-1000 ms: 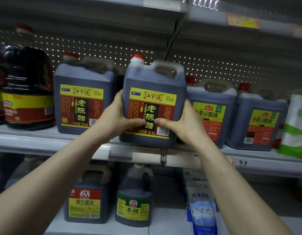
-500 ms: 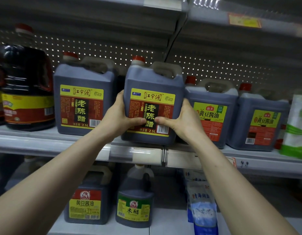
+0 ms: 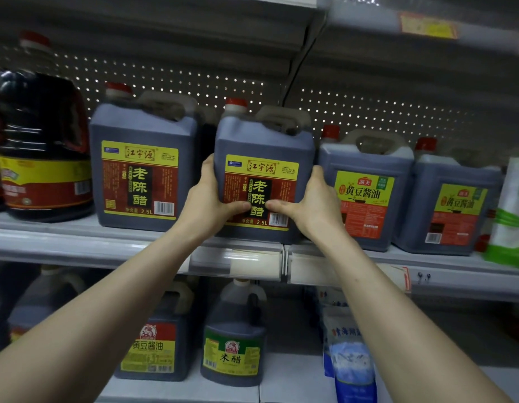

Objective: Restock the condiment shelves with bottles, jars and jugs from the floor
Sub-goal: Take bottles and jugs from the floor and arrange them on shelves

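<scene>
Two grips clasp one dark vinegar jug (image 3: 262,139) from either side: the left grip (image 3: 207,202) curls round its left wall and the right grip (image 3: 313,205) round its right wall, both thumbs laid across its front. The jug stands upright at the front edge of the middle shelf (image 3: 77,245), between a matching vinegar jug (image 3: 141,175) and a soy sauce jug (image 3: 366,196) just beside it. Whether its base bears fully on the shelf I cannot tell.

Matt plastic jug (image 3: 264,141) (glossy label (image 3: 261,193))
</scene>
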